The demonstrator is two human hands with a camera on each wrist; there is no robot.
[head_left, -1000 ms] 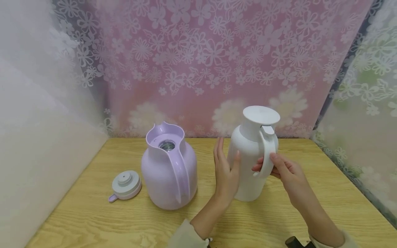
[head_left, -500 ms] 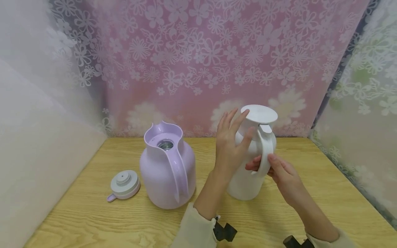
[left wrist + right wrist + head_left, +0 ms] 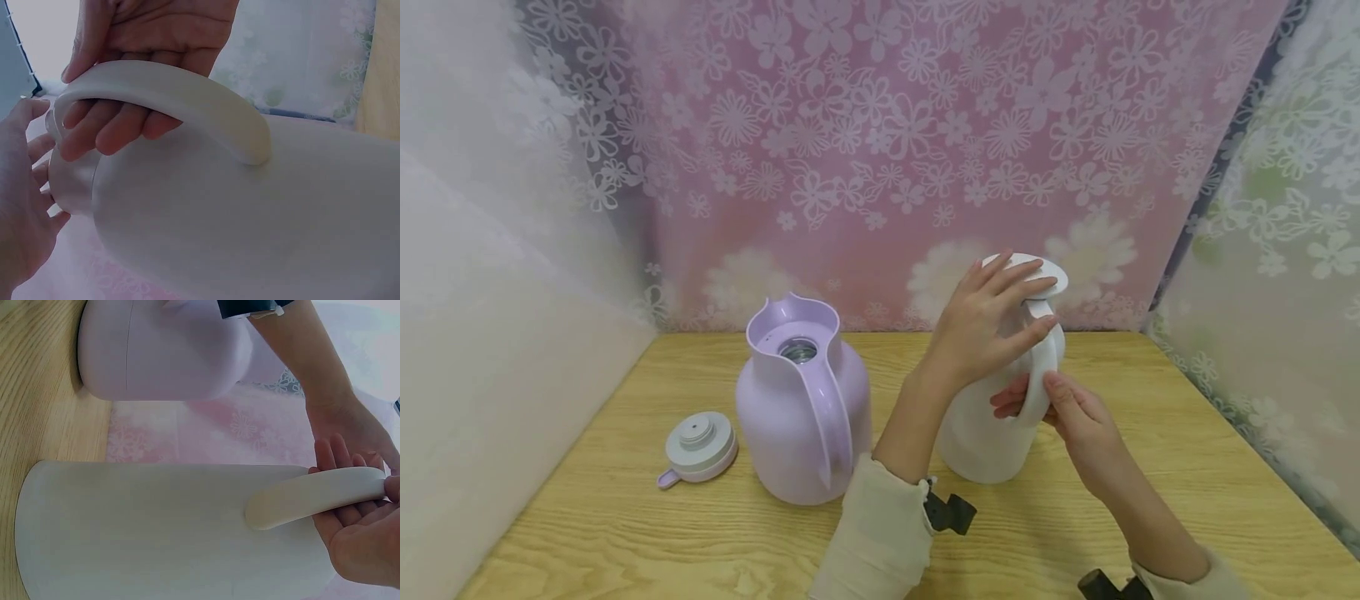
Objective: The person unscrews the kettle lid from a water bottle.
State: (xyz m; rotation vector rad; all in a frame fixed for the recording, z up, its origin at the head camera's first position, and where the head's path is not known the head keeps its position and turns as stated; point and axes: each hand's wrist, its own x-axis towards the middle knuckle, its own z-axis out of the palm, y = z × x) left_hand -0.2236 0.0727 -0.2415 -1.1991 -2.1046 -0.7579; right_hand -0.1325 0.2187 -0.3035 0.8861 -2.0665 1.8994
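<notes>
A white vacuum jug (image 3: 985,442) stands upright on the wooden table, right of centre. My right hand (image 3: 1082,421) grips its curved handle (image 3: 169,87), fingers passing through the loop and thumb on the outside. Over the jug's flat white lid (image 3: 1054,271) lies my left hand (image 3: 981,329), fingers spread and fairly straight; it hides much of the lid and neck. In the left wrist view the fingers of that left hand (image 3: 25,200) lie at the jug's top end. The right wrist view shows the jug's body (image 3: 150,531) and handle side.
A lilac vacuum jug (image 3: 797,425) stands to the left, its mouth uncovered. Beside it lies a grey-and-lilac stopper lid (image 3: 700,446), upside down on the table (image 3: 625,533). Floral curtains (image 3: 865,167) hang behind and at the sides.
My left hand has risen from beside the white jug's body and moved right onto its lid. My right hand keeps its grip on the handle.
</notes>
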